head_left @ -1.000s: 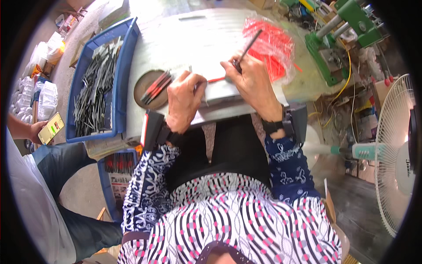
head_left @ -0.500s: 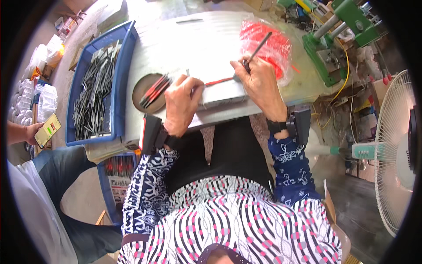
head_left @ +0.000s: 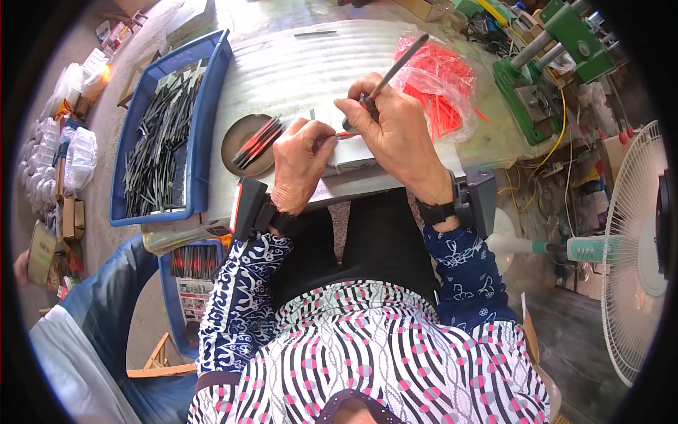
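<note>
My left hand [head_left: 300, 159] is closed in a pinch on one end of a thin red-and-black rod [head_left: 343, 134]. The rod lies over a pale block [head_left: 355, 152] at the table's near edge. My right hand [head_left: 399, 131] is closed around a dark bar-like tool [head_left: 400, 66], whose long flat end slants up and away to the right; its exact kind is hidden by my fingers. The tool's lower part meets the rod's right end. Beside my left hand, several red-and-black rods [head_left: 260, 143] lie bundled across a round brown dish [head_left: 229, 140].
A blue bin [head_left: 205, 141] of black strips [head_left: 162, 134] stands left. A plastic bag of red tubes [head_left: 441, 106] lies beyond my right hand. Right are a green press [head_left: 526, 99] and a fan [head_left: 635, 247]. Another person's hand holds a phone [head_left: 42, 253]; a lower blue crate [head_left: 167, 283] stands nearby.
My right hand has shifted left toward my left hand, the tool moving with it, and less of the rod shows between them. The other person's phone has moved lower left and turned.
</note>
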{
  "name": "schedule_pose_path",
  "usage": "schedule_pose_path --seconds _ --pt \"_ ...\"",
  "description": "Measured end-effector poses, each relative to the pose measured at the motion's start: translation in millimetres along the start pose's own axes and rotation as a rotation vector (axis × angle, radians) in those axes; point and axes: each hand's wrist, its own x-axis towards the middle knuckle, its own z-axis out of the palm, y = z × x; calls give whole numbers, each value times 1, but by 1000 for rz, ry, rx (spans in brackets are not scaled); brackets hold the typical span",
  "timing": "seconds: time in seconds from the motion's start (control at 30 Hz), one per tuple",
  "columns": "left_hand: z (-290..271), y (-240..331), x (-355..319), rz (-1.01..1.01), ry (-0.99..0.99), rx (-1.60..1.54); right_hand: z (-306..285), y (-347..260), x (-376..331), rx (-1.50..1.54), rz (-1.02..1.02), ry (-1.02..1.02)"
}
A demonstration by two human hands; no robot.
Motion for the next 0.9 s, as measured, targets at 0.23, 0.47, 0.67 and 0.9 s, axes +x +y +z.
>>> schedule_pose_path --seconds 0.23,0.47,0.67,0.9 --pt "-2 1 2 5 -5 -10 5 -4 -4 247 -32 147" --pt "-1 1 1 19 2 53 15 17 2 -166 -32 -75" --pt "3 -4 -2 10 21 0 -12 -10 2 215 -27 241" --pt "0 3 -3 93 25 76 28 26 -18 -122 44 -65"
